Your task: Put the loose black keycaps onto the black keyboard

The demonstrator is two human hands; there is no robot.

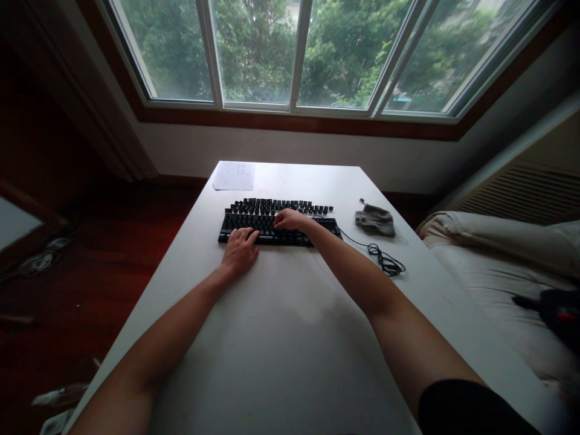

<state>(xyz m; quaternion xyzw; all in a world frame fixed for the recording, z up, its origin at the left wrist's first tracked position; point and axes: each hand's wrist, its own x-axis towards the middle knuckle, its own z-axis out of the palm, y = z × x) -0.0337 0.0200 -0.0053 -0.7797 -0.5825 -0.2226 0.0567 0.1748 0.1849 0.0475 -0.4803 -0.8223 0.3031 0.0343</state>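
A black keyboard (272,220) lies across the far half of a white table (281,338). My left hand (240,249) rests flat on the keyboard's near left edge, fingers stretched out over the keys. My right hand (289,219) sits on the middle of the keyboard with its fingers curled and pinched down on a key; whether anything is between the fingertips is too small to tell. The back rows of keys look loose or raised.
A sheet of paper (234,176) lies at the table's far left corner. A grey cloth (375,220) and the keyboard's coiled black cable (385,260) lie to the right. A bed with pale bedding (498,272) stands right of the table. Windows are behind.
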